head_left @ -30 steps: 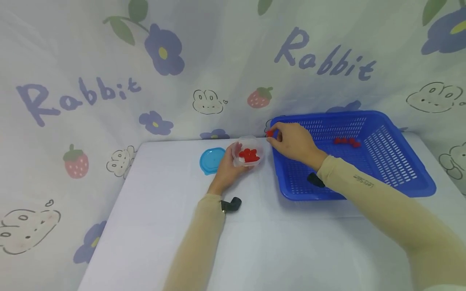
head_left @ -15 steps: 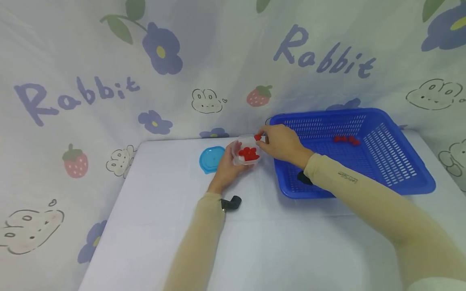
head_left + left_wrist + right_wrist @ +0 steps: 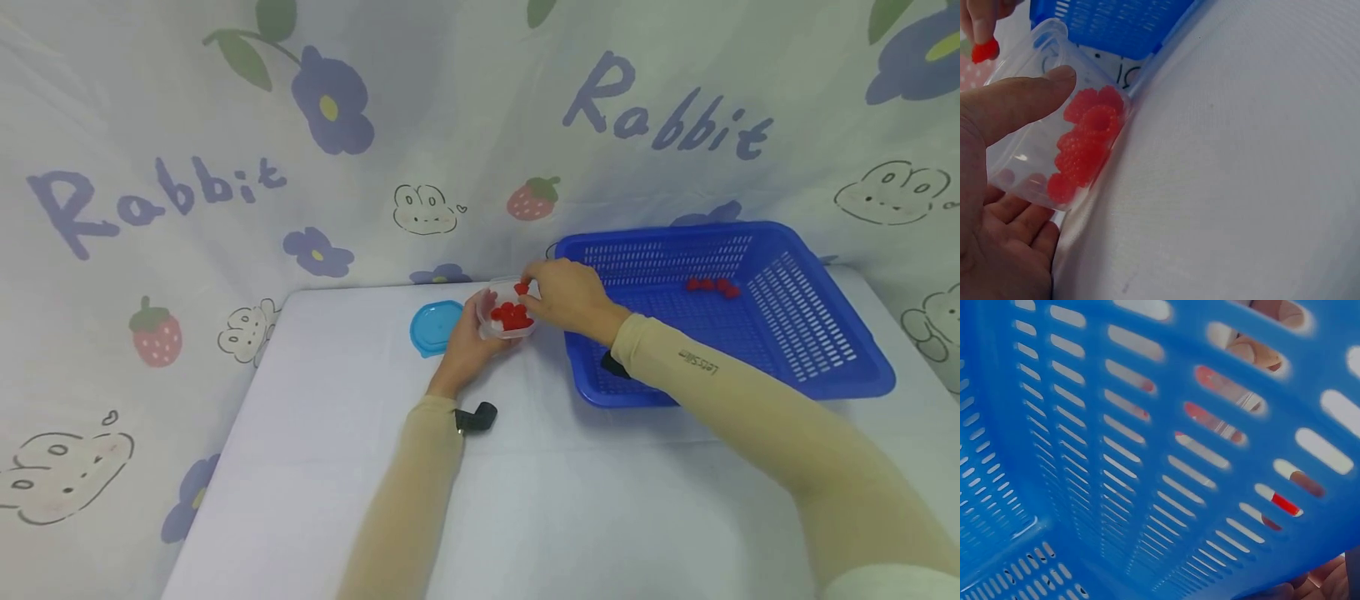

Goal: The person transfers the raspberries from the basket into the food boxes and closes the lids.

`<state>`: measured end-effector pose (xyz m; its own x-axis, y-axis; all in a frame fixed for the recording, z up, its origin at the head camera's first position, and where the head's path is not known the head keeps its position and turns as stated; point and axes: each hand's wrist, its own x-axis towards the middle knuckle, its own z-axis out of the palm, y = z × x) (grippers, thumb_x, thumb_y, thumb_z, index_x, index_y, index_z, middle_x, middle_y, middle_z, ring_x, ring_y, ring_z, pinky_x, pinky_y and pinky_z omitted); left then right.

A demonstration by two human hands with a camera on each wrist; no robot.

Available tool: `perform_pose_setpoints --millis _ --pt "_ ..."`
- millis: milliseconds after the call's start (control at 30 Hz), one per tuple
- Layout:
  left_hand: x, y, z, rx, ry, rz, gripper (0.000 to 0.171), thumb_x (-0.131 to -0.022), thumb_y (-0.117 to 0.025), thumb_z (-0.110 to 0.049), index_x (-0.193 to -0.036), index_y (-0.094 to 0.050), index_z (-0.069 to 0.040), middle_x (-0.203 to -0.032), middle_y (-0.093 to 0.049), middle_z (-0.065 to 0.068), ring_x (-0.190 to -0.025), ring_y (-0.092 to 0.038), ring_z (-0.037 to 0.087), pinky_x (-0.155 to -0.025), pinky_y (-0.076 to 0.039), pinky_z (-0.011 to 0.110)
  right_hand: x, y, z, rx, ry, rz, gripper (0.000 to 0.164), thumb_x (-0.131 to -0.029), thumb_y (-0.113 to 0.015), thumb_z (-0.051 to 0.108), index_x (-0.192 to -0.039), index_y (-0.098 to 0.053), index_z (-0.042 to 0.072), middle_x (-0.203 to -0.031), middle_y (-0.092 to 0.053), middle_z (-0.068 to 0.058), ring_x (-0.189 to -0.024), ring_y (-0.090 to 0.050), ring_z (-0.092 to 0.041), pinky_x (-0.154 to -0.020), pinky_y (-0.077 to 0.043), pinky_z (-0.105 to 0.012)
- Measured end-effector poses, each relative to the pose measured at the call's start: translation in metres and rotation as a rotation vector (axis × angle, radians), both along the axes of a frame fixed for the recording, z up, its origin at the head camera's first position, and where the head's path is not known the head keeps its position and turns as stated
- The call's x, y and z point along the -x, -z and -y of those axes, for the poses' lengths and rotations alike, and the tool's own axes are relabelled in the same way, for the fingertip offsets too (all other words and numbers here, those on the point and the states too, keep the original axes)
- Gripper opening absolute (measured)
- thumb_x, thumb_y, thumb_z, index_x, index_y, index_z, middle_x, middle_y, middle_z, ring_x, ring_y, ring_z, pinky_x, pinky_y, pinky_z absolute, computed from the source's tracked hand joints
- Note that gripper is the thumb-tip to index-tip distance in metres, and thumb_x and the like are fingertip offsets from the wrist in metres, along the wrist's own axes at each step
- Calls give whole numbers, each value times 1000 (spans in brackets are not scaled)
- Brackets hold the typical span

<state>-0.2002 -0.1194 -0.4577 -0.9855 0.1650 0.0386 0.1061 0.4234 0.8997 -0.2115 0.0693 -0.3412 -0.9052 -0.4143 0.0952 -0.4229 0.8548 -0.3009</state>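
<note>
A small clear plastic container [image 3: 504, 293] is held in my left hand [image 3: 471, 348], thumb on one side and fingers on the other. In the left wrist view several red raspberries [image 3: 1082, 147] lie gathered at the container's bottom. My right hand [image 3: 567, 293] pinches a single raspberry [image 3: 521, 288] between thumb and fingertips, over the container's rim at its far right. That pinched raspberry [image 3: 985, 51] stays apart from the others. In the right wrist view the slotted basket wall [image 3: 1166, 444] covers most of the hands and container; bits of red show through the slots.
A blue slotted basket [image 3: 712, 342] stands at the right, with several raspberries [image 3: 708, 285] near its back wall. To the left of the container lies a light blue lid [image 3: 437, 327] on the white tabletop [image 3: 337, 400]. A printed curtain [image 3: 465, 100] hangs behind the table.
My right hand has moved left with its raspberry, from beside the basket's left rim to over the container. The left hand and container have stayed nearly in place.
</note>
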Motion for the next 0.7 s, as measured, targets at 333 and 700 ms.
perform_pose_setpoints --millis 333,700 --pt "2 1 1 8 -6 -6 94 -67 -78 -48 -143 -26 -31 -140 -40 -15 -129 -34 6 -105 -30 46 2 3 2 -53 1 7 32 -84 -65 36 -109 -66 16 -85 -68 -2 -67 -58 -19 -52 -51 -29" --pt "1 3 1 -5 1 -21 93 -68 -78 -46 -143 -27 -27 -140 -41 -13 -129 -35 6 -105 -31 44 4 4 -1 -9 -28 21 33 -85 -63 34 -111 -65 13 -68 -59 1 -60 -53 -16 -46 -45 -26"
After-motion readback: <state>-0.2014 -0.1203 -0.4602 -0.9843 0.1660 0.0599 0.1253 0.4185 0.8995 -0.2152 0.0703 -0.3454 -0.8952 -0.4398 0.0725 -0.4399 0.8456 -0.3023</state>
